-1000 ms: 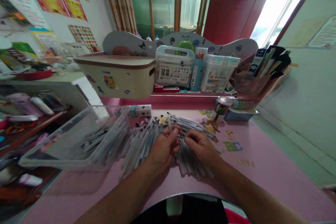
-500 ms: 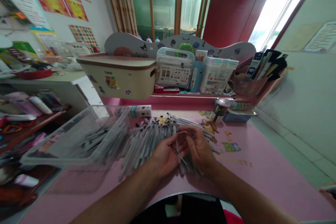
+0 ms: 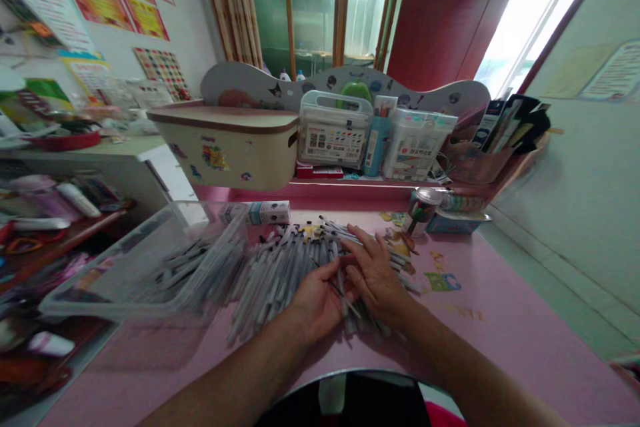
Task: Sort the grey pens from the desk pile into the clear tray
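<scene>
A broad pile of slim grey-white pens (image 3: pixel 273 283), many with dark ends, lies on the pink table in front of me. Palm up at the pile's near right side, my left hand (image 3: pixel 320 300) is curled round a few thin pens (image 3: pixel 345 297) that slant across its palm. My right hand (image 3: pixel 375 273) reaches over from the right, back upward, its fingers stretched out and lying over the left fingertips and the pens. What its underside touches is hidden. To the left, a clear plastic bin (image 3: pixel 115 310) contains more pens (image 3: pixel 187 263).
Behind the pile lies a small white-and-blue box (image 3: pixel 267 212). A jar (image 3: pixel 423 210) and a blue box (image 3: pixel 457 221) stand at the back right. The raised shelf carries a cream storage box (image 3: pixel 225 153), a marker case (image 3: pixel 335 130) and a pen holder (image 3: pixel 475 160).
My right hand has turned from cupped to back-up, its fingers now straightened over the pens. My left hand stays nearly in place, still around the thin pens.
</scene>
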`<state>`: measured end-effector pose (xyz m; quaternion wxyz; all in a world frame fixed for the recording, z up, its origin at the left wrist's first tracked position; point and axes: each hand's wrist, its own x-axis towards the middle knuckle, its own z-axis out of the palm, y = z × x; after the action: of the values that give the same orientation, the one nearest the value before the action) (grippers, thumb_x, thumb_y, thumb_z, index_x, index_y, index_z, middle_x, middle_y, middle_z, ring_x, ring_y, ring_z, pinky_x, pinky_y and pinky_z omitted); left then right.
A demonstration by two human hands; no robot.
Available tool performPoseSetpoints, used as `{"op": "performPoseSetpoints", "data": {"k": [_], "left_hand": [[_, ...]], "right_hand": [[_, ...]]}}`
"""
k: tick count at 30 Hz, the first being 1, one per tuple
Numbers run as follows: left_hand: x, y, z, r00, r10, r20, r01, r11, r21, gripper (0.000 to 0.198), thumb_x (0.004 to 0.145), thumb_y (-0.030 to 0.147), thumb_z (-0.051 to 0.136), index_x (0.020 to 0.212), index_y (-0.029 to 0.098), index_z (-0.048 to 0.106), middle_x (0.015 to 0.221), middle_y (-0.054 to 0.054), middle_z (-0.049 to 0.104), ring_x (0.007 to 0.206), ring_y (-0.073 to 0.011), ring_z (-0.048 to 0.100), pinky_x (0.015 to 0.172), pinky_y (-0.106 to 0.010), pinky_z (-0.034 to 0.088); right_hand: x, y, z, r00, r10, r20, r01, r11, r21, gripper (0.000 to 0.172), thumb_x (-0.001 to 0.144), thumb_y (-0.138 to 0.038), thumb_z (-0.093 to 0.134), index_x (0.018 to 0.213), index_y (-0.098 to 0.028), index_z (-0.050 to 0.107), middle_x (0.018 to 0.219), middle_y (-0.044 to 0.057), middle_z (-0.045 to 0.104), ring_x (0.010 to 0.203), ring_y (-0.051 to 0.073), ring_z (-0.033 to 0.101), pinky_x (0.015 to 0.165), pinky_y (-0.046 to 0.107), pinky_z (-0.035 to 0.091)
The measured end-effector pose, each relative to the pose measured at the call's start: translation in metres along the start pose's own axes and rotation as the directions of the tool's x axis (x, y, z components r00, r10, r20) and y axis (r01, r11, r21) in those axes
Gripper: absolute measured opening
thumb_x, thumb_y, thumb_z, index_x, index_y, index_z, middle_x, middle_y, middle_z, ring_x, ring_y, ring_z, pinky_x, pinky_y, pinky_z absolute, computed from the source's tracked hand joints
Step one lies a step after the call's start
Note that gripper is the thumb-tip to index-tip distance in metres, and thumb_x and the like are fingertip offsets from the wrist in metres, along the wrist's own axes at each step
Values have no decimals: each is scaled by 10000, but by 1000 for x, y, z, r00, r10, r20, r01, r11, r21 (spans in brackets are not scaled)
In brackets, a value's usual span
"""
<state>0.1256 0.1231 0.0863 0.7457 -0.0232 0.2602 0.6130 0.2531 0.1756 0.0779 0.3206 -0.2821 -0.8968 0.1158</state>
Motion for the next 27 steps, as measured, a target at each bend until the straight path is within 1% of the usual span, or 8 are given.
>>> {"op": "performPoseSetpoints", "data": {"k": [5,9,12,15,19,22,25,27], "left_hand": [[-1,2,-1,999,14,-29,-12,998,61,231,939,123,441,887,45,652,886,-145,711,852,-205,709,810,-323,591],[-5,9,2,996,49,-71,-37,985,166,196,939,124,447,876,78,627,782,-81,656,629,-116,654,541,-196,538],[-14,22,9,984,180,-18,-167,944,285,131,919,129,485,854,115,598,697,-12,581,493,-66,543,393,-140,391],[-31,42,23,929,366,55,-353,831,429,63,881,148,541,836,137,583,668,13,543,486,-61,509,376,-124,337],[-64,78,39,817,538,208,-540,587,603,114,793,244,664,850,176,592,663,26,538,492,-72,494,372,-134,304],[-90,113,42,727,636,257,-555,326,765,142,785,289,669,877,209,596,664,33,553,509,-88,494,413,-159,323],[-109,155,37,680,692,242,-346,11,938,142,815,314,614,915,214,607,621,44,552,536,-111,485,507,-199,366],[-115,182,29,670,702,242,-57,-275,960,165,817,340,602,893,197,631,623,36,591,573,-133,511,576,-224,380]], "right_hand": [[2,18,-6,981,118,-152,-89,979,183,333,965,-245,410,1275,-205,524,1428,128,458,1339,239,409,1110,468,322],[6,34,-16,916,241,-320,-173,958,228,279,955,-281,430,1186,-205,567,1303,112,529,1252,245,473,1075,455,350],[10,46,-20,885,254,-390,-174,958,230,249,934,-272,436,1119,-192,583,1194,109,562,1159,246,519,1023,443,386],[12,55,-20,878,255,-405,-179,960,218,241,906,-250,448,1095,-178,579,1111,105,569,1055,237,553,934,409,438],[12,61,-18,895,281,-346,-235,957,171,214,871,-227,476,1037,-169,597,1018,96,583,938,226,572,844,374,455],[11,64,-15,917,304,-259,-284,952,114,156,852,-205,491,929,-164,621,925,83,611,850,214,582,815,363,439],[10,67,-13,934,319,-162,-313,948,65,129,841,-175,494,828,-165,622,835,66,621,769,195,573,770,338,425],[10,68,-11,940,319,-123,-319,947,14,124,828,-148,504,810,-164,626,817,60,622,758,188,567,757,321,414]]}}
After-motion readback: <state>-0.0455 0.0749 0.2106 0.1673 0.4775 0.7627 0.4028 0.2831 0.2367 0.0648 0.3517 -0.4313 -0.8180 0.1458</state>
